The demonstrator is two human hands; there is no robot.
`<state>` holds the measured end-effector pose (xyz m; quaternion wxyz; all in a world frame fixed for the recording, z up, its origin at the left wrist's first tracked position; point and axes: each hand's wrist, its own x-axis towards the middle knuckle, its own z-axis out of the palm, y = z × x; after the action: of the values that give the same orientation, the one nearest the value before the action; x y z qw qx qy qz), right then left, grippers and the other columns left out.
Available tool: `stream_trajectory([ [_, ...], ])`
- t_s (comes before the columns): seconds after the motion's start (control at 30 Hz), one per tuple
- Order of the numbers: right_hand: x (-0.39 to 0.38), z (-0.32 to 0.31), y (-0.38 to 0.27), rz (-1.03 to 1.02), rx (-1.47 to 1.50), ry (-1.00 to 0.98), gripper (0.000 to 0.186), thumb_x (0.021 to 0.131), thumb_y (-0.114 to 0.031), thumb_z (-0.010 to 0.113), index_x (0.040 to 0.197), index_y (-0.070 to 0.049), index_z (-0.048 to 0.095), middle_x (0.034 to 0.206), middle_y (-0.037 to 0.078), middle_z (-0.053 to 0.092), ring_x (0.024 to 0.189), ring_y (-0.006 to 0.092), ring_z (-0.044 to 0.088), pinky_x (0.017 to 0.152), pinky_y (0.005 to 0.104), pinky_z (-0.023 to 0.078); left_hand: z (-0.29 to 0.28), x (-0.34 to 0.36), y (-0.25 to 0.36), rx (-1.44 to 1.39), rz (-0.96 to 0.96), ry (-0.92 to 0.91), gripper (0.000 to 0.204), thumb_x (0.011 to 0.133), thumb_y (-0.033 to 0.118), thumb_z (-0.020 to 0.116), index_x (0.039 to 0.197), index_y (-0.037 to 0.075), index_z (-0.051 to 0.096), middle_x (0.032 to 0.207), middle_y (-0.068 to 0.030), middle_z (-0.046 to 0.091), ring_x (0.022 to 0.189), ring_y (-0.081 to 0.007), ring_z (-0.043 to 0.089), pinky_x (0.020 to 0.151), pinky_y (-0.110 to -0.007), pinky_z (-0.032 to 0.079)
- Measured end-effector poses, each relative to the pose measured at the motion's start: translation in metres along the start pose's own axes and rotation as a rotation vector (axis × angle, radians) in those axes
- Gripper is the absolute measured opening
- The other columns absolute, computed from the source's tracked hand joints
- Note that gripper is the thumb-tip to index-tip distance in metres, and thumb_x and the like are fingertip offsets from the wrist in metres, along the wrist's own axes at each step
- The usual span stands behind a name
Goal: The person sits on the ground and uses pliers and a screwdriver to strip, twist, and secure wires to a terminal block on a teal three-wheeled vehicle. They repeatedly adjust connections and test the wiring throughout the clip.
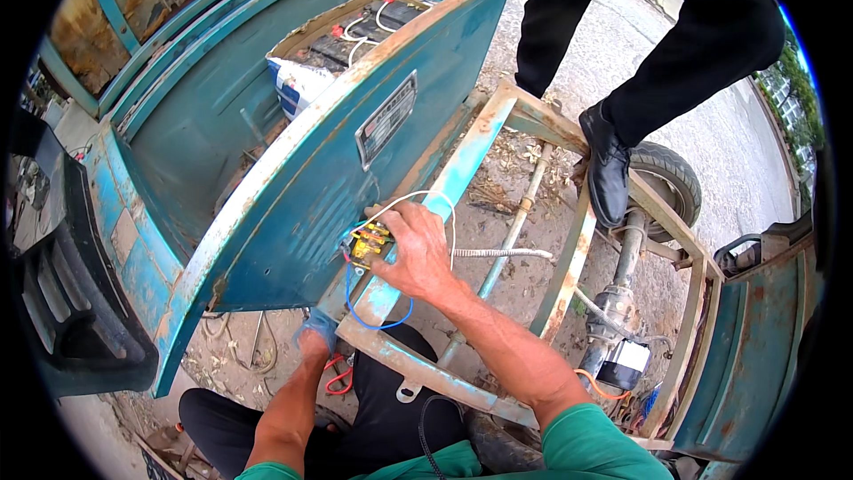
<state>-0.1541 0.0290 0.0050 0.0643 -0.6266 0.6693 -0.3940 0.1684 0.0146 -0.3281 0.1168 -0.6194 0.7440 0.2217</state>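
My right hand (pixel 418 249) is closed on a small yellow block with metal parts (pixel 367 244), perhaps an electrical part. It holds the block beside the teal sheet-metal panel (pixel 293 222), over the rusty teal frame rail (pixel 462 160). A white wire (pixel 426 194) loops over the hand, and a blue wire (pixel 360 313) hangs in a curve below the block. My left hand (pixel 315 338) reaches down beside the panel's lower edge, at the frame's near corner. Light-blue material covers part of it, and its fingers are hidden.
Wired batteries (pixel 355 36) sit in a carton behind the panel. Another person's black shoe (pixel 608 164) rests on the frame near a tire (pixel 666 182). A motor and axle (pixel 613 311) lie under the frame at right. A black plastic part (pixel 71 284) stands at left; a red cable (pixel 338 378) lies below.
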Motion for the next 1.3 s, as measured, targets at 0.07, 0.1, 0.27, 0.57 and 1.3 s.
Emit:
stream_trajectory([
  [0.07, -0.005, 0.0, -0.004, -0.002, 0.01, 0.003, 0.066, 0.066, -0.014, 0.086, 0.13, -0.012, 0.068, 0.125, 0.014, 0.062, 0.121, 0.0343, 0.057, 0.101, 0.0475, 0.042, 0.013, -0.005, -0.015, 0.052, 0.197, 0.017, 0.025, 0.093, 0.026, 0.06, 0.093, 0.009, 0.079, 0.099, -0.0166, 0.077, 0.093, -0.0367, 0.075, 0.078, -0.048, 0.06],
  [0.1, -0.005, 0.0, -0.003, -0.005, 0.012, 0.006, 0.066, 0.066, -0.014, 0.085, 0.13, -0.012, 0.068, 0.125, 0.014, 0.061, 0.121, 0.0343, 0.057, 0.102, 0.0476, 0.041, 0.009, -0.008, -0.013, 0.245, 0.316, 0.037, 0.024, 0.094, 0.025, 0.06, 0.095, 0.009, 0.079, 0.102, -0.0149, 0.077, 0.096, -0.0352, 0.075, 0.081, -0.045, 0.06],
  [0.27, -0.001, 0.0, 0.0, 0.006, -0.001, -0.004, 0.066, 0.067, -0.015, 0.085, 0.131, -0.012, 0.067, 0.126, 0.014, 0.061, 0.121, 0.0343, 0.056, 0.102, 0.0475, 0.041, -0.021, 0.0, 0.004, 0.2, 0.362, -0.104, 0.041, 0.098, 0.037, 0.057, 0.13, 0.013, 0.068, 0.135, -0.0138, 0.067, 0.122, -0.0316, 0.065, 0.101, -0.043, 0.053],
  [0.57, 0.001, -0.003, -0.002, 0.004, -0.041, -0.005, 0.065, 0.067, -0.016, 0.085, 0.13, -0.013, 0.068, 0.127, 0.012, 0.06, 0.121, 0.0335, 0.056, 0.103, 0.0457, 0.04, -0.035, -0.003, 0.012, 0.022, 0.323, -0.122, 0.043, 0.101, 0.037, 0.055, 0.132, 0.011, 0.065, 0.135, -0.0141, 0.066, 0.119, -0.0312, 0.065, 0.1, -0.042, 0.053],
  [1.3, 0.001, 0.013, 0.009, -0.127, -0.089, -0.009, 0.064, 0.073, -0.01, 0.085, 0.134, -0.007, 0.065, 0.12, 0.015, 0.067, 0.113, 0.0341, 0.064, 0.098, 0.0466, 0.05, -0.081, -0.09, -0.033, -1.755, -0.309, -0.537, 0.024, 0.104, 0.018, 0.05, 0.106, 0.001, 0.067, 0.1, -0.0125, 0.073, 0.086, -0.0246, 0.072, 0.08, -0.039, 0.056],
])
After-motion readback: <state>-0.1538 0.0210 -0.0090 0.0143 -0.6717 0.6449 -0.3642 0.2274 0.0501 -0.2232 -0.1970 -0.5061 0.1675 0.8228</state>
